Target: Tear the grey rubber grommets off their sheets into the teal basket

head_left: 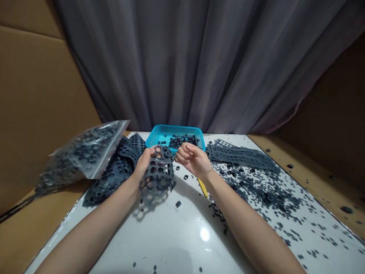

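Observation:
My left hand (146, 160) grips a dark grey rubber sheet (157, 177) full of punched round holes and holds it up above the white table (171, 236). My right hand (192, 159) is curled shut beside the sheet's top edge, fingers pinched together; what they hold is too small to see. Just behind both hands stands a blue plastic basket (167, 131) with several small dark rings in it.
A clear zip bag (82, 154) of dark rings lies at the left over a stack of punched sheets (116, 171). More used sheets (239, 156) and scattered rings (265, 194) cover the right side. A yellow tool (203, 188) shows under my right wrist. Curtain behind.

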{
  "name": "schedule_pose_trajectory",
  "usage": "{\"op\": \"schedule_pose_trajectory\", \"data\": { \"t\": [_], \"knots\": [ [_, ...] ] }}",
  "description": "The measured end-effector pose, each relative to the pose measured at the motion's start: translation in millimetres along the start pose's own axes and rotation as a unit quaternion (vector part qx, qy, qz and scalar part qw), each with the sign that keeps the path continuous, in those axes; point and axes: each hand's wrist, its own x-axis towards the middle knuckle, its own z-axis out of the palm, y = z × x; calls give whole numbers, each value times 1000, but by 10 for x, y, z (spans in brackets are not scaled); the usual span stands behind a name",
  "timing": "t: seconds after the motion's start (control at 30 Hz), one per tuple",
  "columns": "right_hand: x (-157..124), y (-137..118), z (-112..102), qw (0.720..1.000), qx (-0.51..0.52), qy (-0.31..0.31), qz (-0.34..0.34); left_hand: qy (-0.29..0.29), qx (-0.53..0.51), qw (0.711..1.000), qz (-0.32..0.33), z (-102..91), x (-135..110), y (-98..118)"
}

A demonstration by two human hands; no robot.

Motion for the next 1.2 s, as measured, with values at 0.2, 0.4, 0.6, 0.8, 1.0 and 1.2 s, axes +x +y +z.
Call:
{"op": "schedule_pose_trajectory", "data": {
  "t": [0.2,0.4,0.6,0.8,1.0,1.2],
  "knots": [
    [64,-252,-333,968,-234,51,-78,-34,-70,994,-71,30,-107,116],
    [100,-91,-744,930,-356,87,-18,-70,-105,991,-51,47,-165,105],
    [102,-19,-830,923,-375,87,-7,-88,77,993,5,7,-107,133],
    [89,-95,-709,955,-283,81,-23,-62,507,854,99,-232,-87,299],
    [36,-194,-338,990,-123,-35,-66,-127,595,793,25,-367,-28,267],
    [-66,-278,-140,989,-89,-50,-108,-160,565,808,-47,-445,72,223]
  ]
}}
